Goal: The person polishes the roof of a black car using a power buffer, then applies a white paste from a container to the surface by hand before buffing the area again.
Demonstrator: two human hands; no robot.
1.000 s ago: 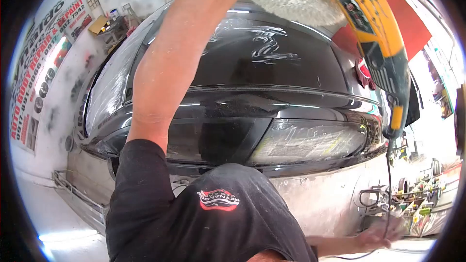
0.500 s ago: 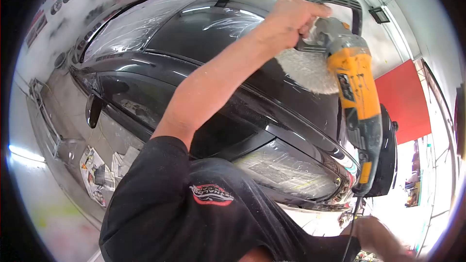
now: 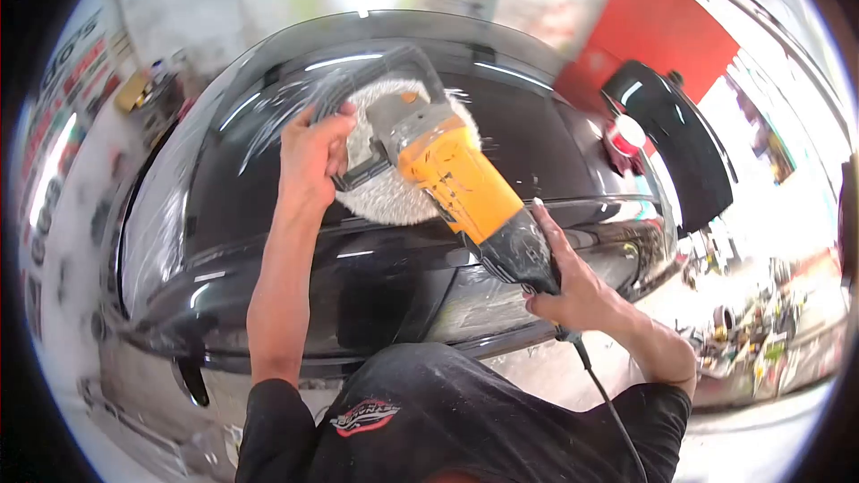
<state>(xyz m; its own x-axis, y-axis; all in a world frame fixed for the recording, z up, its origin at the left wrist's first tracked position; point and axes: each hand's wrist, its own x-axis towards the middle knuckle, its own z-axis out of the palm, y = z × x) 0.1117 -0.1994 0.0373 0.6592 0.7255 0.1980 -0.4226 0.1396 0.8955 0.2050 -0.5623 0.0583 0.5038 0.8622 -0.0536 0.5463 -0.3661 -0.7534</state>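
A yellow and black car polisher (image 3: 465,183) lies across the glossy black car (image 3: 528,139). Its round white wool pad (image 3: 389,201) is over the roof, and contact with the paint cannot be made out. My left hand (image 3: 313,156) is closed round the black loop handle (image 3: 425,67) at the polisher's head. At the rear, my right hand (image 3: 577,291) grips the black body with its fingers along the side. From that end a black cord (image 3: 608,398) runs down past my right arm.
A red and white container (image 3: 626,136) stands on the car's right end, beside a raised black panel (image 3: 676,152). Behind is a red board (image 3: 649,31). Cluttered tools and parts (image 3: 752,331) lie at lower right. Clear plastic film (image 3: 157,241) covers the car's left end.
My right hand has come up from the lower right and taken hold of the polisher's rear. The polisher and my left hand now appear farther left, and the view has turned right.
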